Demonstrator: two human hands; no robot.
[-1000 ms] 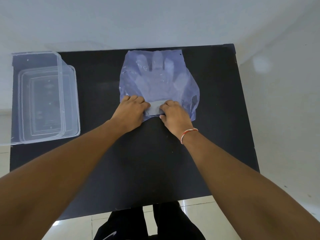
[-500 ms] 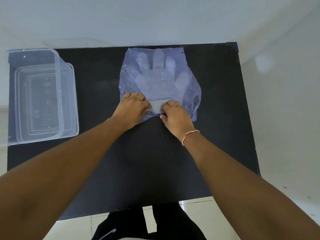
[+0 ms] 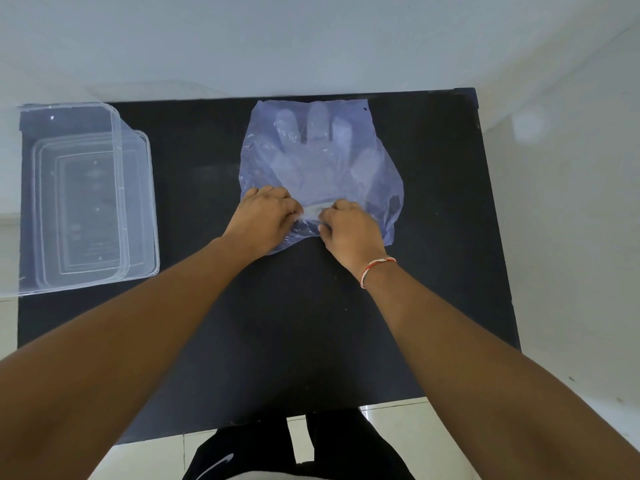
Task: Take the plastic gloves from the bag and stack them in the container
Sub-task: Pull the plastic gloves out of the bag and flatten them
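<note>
Barely changed since a second ago: left hand (image 3: 265, 220) and right hand (image 3: 348, 230) still pinching bag (image 3: 322, 157) mouth on desk (image 3: 294, 323); gloves (image 3: 311, 150) still inside, container (image 3: 86, 199) far left empty.

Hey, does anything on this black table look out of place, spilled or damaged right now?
Nothing stands out. The blue bag lies flat with the gloves inside, both hands at its near edge, and the clear container sits upright and empty at the left.

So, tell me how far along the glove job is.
Done: nothing stacked; the container on the table shows no gloves. In hand: left hand and right hand work the bag mouth. Left: removing the gloves, stacking them.
</note>
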